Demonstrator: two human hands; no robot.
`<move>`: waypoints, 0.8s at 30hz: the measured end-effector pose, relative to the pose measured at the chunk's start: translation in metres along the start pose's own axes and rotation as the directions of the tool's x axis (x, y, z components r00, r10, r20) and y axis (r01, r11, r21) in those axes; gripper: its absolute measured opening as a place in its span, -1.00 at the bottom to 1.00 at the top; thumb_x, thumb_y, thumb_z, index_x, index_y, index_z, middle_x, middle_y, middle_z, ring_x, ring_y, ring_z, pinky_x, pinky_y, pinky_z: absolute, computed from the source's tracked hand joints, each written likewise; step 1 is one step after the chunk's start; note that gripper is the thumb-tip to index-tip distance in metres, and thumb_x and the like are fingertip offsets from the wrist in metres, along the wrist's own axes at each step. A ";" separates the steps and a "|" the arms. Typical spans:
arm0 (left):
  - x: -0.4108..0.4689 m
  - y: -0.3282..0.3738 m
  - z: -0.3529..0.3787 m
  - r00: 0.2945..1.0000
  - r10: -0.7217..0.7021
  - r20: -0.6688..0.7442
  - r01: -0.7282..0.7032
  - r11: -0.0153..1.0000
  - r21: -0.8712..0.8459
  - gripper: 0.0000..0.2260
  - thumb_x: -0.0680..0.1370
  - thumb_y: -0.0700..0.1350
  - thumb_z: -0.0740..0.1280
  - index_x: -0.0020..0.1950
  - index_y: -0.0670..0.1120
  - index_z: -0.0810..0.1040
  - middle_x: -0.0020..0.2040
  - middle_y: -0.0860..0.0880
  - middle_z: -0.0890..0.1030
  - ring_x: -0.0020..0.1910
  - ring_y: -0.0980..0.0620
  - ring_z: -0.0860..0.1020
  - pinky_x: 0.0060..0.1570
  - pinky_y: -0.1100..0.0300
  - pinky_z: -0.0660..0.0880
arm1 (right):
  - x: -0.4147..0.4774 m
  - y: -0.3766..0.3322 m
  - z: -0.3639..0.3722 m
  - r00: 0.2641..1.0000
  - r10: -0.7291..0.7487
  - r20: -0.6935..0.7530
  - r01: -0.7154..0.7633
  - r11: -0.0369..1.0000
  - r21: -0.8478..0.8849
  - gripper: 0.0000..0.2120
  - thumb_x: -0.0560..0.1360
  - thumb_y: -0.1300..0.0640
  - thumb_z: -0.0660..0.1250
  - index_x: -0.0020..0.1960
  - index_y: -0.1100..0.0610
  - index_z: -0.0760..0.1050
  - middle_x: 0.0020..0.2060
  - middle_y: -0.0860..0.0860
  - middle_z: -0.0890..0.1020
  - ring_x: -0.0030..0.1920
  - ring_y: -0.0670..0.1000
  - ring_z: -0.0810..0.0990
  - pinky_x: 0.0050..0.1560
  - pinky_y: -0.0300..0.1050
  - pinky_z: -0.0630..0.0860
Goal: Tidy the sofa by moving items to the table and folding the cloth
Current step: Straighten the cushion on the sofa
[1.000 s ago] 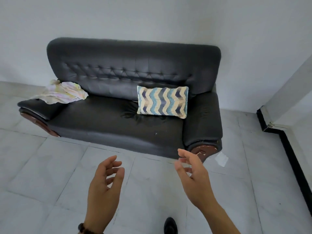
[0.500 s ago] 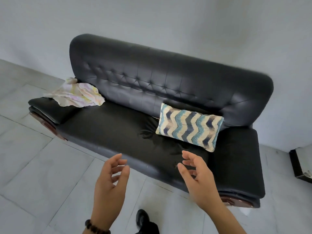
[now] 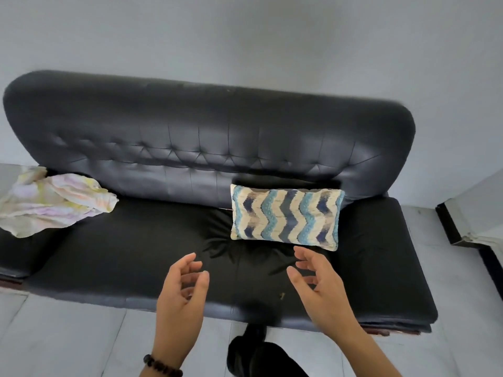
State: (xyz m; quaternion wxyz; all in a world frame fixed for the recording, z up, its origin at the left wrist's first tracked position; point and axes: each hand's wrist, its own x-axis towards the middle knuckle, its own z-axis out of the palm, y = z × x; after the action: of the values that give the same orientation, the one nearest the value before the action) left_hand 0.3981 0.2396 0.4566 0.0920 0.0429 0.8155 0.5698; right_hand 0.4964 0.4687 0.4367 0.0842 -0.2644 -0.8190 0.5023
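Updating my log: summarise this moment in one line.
left hand: open | right hand: open | pillow: on sofa seat | cloth: crumpled on armrest

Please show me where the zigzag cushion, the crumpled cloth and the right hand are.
zigzag cushion (image 3: 285,214): head view, middle of its front face.
crumpled cloth (image 3: 51,204): head view, centre of the bunched fabric.
right hand (image 3: 324,291): head view, middle of the hand.

Black tufted sofa (image 3: 190,131) against plain grey wall (image 3: 245,36); pale tiled floor (image 3: 54,336)
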 end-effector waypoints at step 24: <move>0.430 -0.274 0.333 0.864 0.061 0.499 -0.385 0.719 0.579 -0.15 0.47 0.30 0.33 0.59 0.18 -0.11 0.61 -0.03 -0.18 0.57 -0.08 -0.27 0.46 -0.27 -0.10 | 0.420 0.333 0.087 0.953 0.172 -0.249 -0.277 0.823 -0.495 -0.13 0.54 -0.21 0.32 0.64 -0.02 -0.11 0.60 0.20 -0.11 0.60 0.26 -0.15 0.53 0.22 -0.13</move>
State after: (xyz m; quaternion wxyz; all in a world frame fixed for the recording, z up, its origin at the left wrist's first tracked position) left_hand 0.0531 0.5267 0.0453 0.1833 0.3029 0.9078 0.2248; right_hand 0.2226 0.7369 0.0524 0.0279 -0.4195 -0.8756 0.2380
